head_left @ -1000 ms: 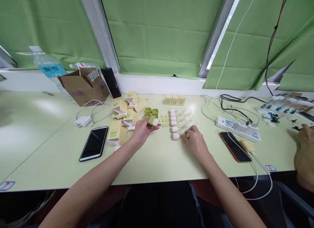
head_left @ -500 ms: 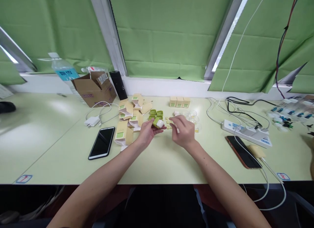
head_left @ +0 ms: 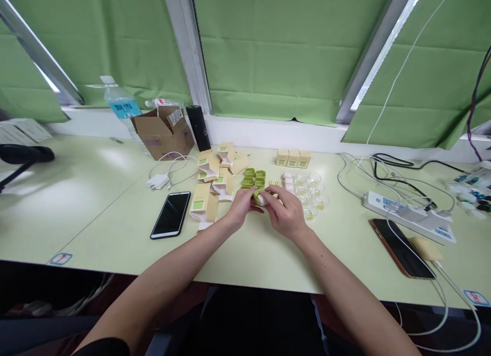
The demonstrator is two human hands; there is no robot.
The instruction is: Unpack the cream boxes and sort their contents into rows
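Note:
My left hand [head_left: 240, 208] is closed around a small green case [head_left: 257, 196] with a white block [head_left: 262, 199] in it. The fingertips of my right hand [head_left: 287, 213] are pinched together against the white end of that case; anything tiny between them is hidden. Just beyond my hands stand several more green cases [head_left: 249, 181]. Small yellow-green pieces [head_left: 273, 182] lie to their right, partly covered by my right hand. Pinkish-white blocks [head_left: 288, 180] form a row beside them, and clear round cups [head_left: 315, 179] with yellow spots are spread farther right.
Opened cream boxes [head_left: 204, 201] pile up left of my hands. Three closed boxes [head_left: 293, 158] stand at the back. A phone [head_left: 171, 215], a charger [head_left: 158, 181], a carton [head_left: 163, 136] and a black cylinder [head_left: 198, 128] are leftward. A power strip [head_left: 408, 217] and another phone [head_left: 401, 248] lie right.
My right hand has moved left from above the small yellow-green pieces to the green case in my left hand. The whole view has shifted leftward.

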